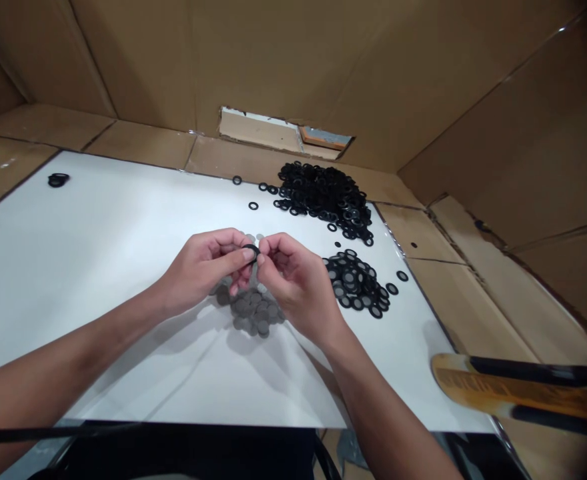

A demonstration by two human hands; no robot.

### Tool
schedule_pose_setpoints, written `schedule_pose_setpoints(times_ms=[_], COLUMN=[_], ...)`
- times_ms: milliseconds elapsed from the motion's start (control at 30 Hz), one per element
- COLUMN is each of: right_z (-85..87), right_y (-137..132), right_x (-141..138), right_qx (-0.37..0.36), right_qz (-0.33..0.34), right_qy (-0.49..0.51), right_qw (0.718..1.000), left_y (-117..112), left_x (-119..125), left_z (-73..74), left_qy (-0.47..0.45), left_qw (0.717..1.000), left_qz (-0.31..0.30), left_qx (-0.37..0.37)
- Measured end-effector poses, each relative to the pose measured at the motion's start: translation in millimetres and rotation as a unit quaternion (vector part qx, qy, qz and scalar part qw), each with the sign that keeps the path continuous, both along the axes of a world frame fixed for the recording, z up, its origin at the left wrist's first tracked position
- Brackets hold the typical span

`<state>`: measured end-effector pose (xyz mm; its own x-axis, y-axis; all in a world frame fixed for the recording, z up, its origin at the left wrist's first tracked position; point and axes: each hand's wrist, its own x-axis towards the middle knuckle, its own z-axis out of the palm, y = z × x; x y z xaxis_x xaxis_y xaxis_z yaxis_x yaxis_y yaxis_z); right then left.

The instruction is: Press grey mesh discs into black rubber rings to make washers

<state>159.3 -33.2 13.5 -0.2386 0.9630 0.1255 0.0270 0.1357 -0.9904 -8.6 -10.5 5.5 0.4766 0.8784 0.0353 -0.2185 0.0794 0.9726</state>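
Your left hand and right hand meet over a white sheet covering the bench, your fingertips pressed together in a tight pinch on a single black rubber ring; your fingers hide whether anything sits inside it. Directly below your hands lies a loose heap of flat gray mesh discs, their matte faces overlapping. Just to the right, a smaller mound of black rings with gray mesh centers sits stacked and slumped, a few pieces apart at its edge. Farther back, a larger heap of plain black rings forms a dense tangle of smooth, hollow circles, with strays scattered off its left side. A small clump of black rings sits alone near the far left corner. Creased cardboard panels wall in the bench, with a ragged opening cut in the far side. At lower right, a yellow-and-black strip carries printing too blurred to read
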Motion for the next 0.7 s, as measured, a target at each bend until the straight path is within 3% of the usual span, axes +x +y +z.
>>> schedule_pose_setpoints(times_ms=[333, 533, 700], right_z=[6.3, 6.6, 7.5], right_y=[3.5, 3.9, 3.9], right_x=[-2.5, -2.5, -0.8], right_qx=[-0.030, -0.045, -0.061], right_qz=[-0.005, -0.010, 0.032], right_qy=[0.057, 0.068, 0.083], right_qw=[0.998, 0.997, 0.994], left_y=[1.7, 3.1, 4.7], left_x=[0.2, -2.8, -7.3], left_z=[-1.4, 0.0, 4.0], left_qy=[-0.020, -0.005, 0.019], left_qw=[0.999, 1.000, 0.999], left_qz=[0.025, -0.024, -0.043], left_qx=[-0.001, -0.006, 0.010])
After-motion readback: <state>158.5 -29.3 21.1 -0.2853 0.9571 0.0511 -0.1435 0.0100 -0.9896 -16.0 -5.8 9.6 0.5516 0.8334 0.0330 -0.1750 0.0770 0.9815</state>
